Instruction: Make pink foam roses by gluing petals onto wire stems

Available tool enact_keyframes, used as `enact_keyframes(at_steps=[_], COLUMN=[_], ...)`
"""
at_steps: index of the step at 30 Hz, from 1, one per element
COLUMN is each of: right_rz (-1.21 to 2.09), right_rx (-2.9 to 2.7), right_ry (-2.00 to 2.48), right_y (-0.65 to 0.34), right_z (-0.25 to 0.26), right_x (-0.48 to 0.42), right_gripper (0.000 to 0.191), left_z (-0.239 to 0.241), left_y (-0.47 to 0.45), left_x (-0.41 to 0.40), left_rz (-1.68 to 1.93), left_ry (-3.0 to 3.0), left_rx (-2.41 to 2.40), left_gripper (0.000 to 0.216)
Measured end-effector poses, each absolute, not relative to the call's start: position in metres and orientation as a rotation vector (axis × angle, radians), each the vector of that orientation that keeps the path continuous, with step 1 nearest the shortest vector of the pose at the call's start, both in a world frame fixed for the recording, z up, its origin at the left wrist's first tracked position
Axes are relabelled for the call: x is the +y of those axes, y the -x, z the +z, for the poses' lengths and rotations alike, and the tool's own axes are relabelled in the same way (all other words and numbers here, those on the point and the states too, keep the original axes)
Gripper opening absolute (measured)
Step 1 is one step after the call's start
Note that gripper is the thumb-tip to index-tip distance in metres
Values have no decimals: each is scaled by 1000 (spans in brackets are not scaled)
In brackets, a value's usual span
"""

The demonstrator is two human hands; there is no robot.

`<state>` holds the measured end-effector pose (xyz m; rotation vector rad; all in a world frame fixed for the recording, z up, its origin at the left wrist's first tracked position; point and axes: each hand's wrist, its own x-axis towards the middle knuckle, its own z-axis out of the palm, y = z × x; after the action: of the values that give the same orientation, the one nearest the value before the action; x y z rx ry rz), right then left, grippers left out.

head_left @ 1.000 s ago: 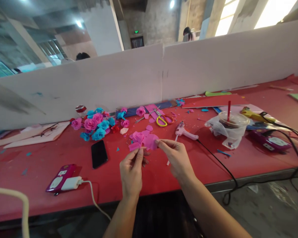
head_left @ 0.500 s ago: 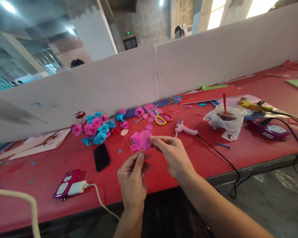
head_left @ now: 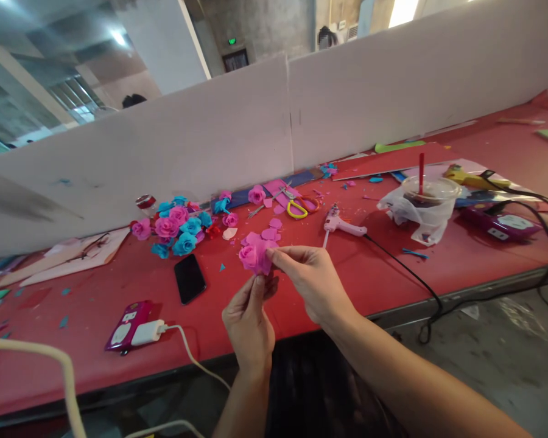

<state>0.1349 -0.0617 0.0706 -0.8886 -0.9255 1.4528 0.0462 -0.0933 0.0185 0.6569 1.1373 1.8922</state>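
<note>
A pink paper flower [head_left: 252, 258] is held between my two hands above the red table. Underneath it, my left hand [head_left: 250, 316] pinches its base between thumb and fingers. My right hand [head_left: 314, 281] is closed at the thumb and forefinger on a pink paper petal at the flower's right side. Loose pink paper petals [head_left: 271, 233] lie just behind the flower. To the right of them rests a pink glue gun [head_left: 342, 224], and scissors with yellow and orange handles [head_left: 298, 209] lie farther back.
Finished pink and blue paper flowers [head_left: 178, 226] are bunched at left, behind a black phone [head_left: 190, 279]. A purple power strip [head_left: 128, 326] with a white charger sits front left. At right stand a bagged plastic cup [head_left: 429, 193], another purple power strip [head_left: 500, 222] and black cables.
The pink petal at my right fingers now lies closer against the flower, and the flower has turned slightly. The whole view has shifted a little.
</note>
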Motion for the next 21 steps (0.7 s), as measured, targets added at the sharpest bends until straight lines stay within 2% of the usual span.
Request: enact_keyframes(at_steps=[21], right_rz=[1289], right_rx=[-1095], right_ry=[1022], right_y=[-136], right_z=[63], right_x=[-62], right_gripper=[22], left_z=[16], left_y=[-52], left_x=[-99], left_rz=[2010], left_ry=[-563], left_rx=[1250], left_gripper=[16])
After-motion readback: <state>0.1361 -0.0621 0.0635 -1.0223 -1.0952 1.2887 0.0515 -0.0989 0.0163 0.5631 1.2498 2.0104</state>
